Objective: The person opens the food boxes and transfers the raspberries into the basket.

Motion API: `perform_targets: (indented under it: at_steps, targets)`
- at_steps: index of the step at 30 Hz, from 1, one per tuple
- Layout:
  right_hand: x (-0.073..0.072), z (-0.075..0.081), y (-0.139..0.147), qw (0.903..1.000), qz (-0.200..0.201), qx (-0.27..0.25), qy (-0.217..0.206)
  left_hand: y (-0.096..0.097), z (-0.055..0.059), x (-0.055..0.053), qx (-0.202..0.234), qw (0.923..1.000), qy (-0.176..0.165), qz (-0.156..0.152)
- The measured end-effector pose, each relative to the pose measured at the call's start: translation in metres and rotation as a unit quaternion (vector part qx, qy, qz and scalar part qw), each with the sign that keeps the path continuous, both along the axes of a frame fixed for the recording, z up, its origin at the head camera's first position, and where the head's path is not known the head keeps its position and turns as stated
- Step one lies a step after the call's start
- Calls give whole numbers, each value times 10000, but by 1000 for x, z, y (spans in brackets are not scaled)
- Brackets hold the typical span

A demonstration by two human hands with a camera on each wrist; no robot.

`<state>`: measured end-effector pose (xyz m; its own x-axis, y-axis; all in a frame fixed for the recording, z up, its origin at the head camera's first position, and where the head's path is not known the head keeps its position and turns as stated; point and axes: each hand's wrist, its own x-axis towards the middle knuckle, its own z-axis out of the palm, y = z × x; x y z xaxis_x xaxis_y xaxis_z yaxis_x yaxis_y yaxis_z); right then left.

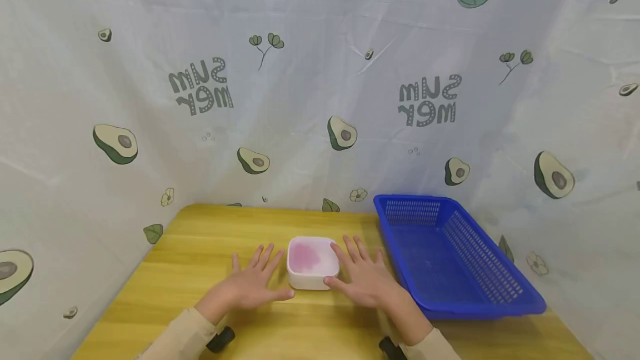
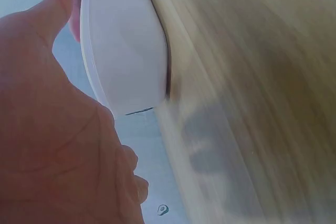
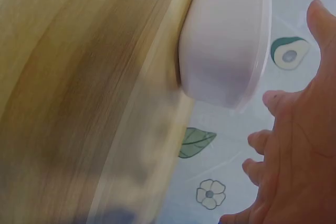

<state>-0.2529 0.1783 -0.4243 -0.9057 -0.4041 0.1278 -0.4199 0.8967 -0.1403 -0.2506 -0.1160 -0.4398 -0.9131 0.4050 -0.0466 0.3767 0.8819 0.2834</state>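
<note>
A white square container with rounded corners stands on the wooden table, and pink shows through or on its top. My left hand is spread flat beside its left side, thumb pointing toward its near corner. On the other side my right hand is spread as well, with its thumb and index fingertip overlapping the container's right edge in the head view. Both wrist views show the container's plain side wall, with the left palm and the right palm beside it, fingers not curled round it.
A blue plastic basket with perforated walls stands to the right, close to my right hand. The yellow wooden table meets a white curtain printed with avocados and leaves behind and at the sides.
</note>
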Motion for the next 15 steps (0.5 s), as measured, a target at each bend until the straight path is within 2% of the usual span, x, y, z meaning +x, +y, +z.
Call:
perform_targets:
  at_steps: [4,7,9,11,15]
  targets:
    - [0,0,0,9999,-69,46,-105,2,0,1,-18,10000,31,-32]
    - [-3,-1,-2,9997,-182,-171,29,3,1,0,84,9998,172,-26]
    - [-6,-1,-3,9976,-348,-574,187,3,0,-2,264,9993,264,0]
    - [-9,-1,-5,9913,-586,-1152,269,3,-2,-6,632,9976,275,55]
    - [-14,-1,-9,9679,-810,-2375,127,4,-9,-17,1566,9875,94,169]
